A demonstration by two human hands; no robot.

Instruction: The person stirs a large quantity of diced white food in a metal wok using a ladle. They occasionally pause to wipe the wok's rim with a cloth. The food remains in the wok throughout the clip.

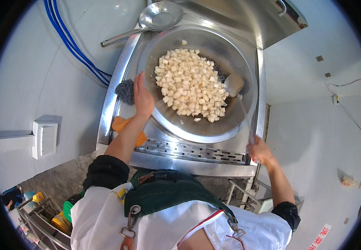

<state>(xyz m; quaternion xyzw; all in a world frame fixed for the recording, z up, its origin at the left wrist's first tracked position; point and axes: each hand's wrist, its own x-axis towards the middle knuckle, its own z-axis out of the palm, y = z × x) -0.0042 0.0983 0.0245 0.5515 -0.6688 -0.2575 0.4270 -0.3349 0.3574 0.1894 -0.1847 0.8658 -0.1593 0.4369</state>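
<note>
A wide steel wok [180, 132] holds a heap of small white cubes [191, 83], perhaps diced tofu or a root vegetable. My right hand [260, 151] is closed round the end of a long-handled wok ladle [234, 85]. Its rounded steel head rests at the right edge of the cubes, and the handle slants over the wok's right rim. At the left rim, my left hand [143, 96] has its fingers stretched out straight along the metal. It grips nothing; whether it presses on the rim or hovers beside it, I cannot tell.
A perforated strainer [161, 16] lies beyond the wok at upper left. Beside my left hand are a dark scouring pad [125, 91] and an orange cloth [141, 139]. A slotted drain [189, 152] runs along the stove's front. Blue hoses [74, 48] hang against the left wall.
</note>
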